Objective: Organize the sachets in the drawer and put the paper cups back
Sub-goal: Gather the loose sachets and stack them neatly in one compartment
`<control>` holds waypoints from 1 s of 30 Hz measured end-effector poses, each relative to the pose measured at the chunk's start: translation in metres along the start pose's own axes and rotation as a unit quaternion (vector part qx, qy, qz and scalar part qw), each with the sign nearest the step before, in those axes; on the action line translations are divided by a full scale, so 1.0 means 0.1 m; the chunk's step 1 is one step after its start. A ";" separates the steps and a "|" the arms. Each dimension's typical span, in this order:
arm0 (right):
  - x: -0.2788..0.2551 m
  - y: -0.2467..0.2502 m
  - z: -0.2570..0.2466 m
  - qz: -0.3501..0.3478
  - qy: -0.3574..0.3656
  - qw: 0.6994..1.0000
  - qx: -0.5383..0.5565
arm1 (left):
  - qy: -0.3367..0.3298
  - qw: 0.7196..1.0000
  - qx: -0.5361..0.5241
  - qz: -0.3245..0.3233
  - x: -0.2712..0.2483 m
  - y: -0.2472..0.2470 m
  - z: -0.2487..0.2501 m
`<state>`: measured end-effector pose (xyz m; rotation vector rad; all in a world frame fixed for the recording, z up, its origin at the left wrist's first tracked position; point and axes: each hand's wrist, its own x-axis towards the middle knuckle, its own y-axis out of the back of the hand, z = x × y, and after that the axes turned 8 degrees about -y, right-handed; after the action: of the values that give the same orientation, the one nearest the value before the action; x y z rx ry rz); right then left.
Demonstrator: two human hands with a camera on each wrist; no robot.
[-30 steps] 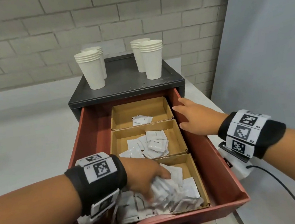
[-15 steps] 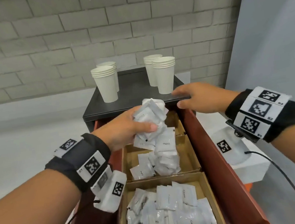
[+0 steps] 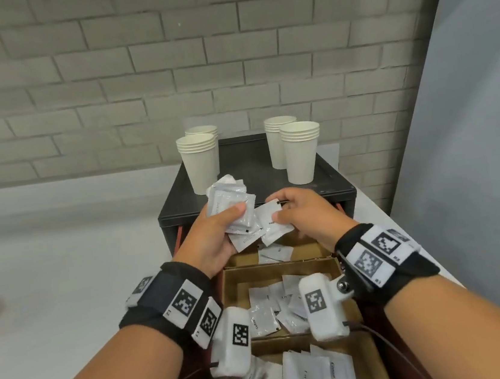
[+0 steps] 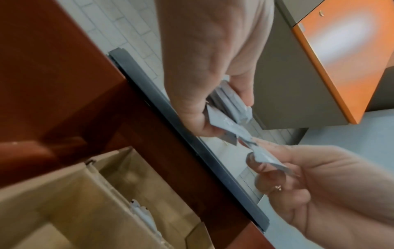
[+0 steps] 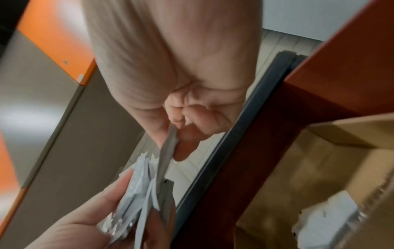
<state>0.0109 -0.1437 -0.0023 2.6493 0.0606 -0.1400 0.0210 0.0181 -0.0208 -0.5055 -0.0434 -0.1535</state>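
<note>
Both hands hold sachets above the far end of the open drawer.

The left hand (image 3: pixel 213 238) grips a bunch of sachets (image 3: pixel 232 207), thumb curled over the top, raised just in front of the dark cabinet (image 3: pixel 252 189). The right hand (image 3: pixel 305 217) pinches a single sachet (image 3: pixel 273 225) between thumb and fingers, its edge touching the bunch. Below, the red drawer (image 3: pixel 351 271) holds 3 cardboard trays (image 3: pixel 238 285), each with loose sachets (image 3: pixel 309 377) in it. 4 stacks of paper cups (image 3: pixel 300 151) stand upright on the cabinet top, 2 left and 2 right.
</note>
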 end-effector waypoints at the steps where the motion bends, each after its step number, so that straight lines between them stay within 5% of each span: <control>1: 0.03 -0.03 0.04 0.006 -0.009 1.000 0.014 | -0.006 1.000 -0.008 0.020 0.01 0.00 -0.03; 7: 0.14 -0.09 0.28 0.048 -0.085 0.991 0.087 | -0.002 0.995 -0.005 0.101 0.02 0.13 -0.23; 30: 0.38 -0.11 0.54 0.142 -0.142 0.976 0.083 | 0.016 0.986 0.023 0.162 0.04 0.20 -0.37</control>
<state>0.0428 -0.1587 -0.0591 2.7391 -0.4409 -0.4418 0.0283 0.0175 -0.0621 -0.4577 0.0669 0.1568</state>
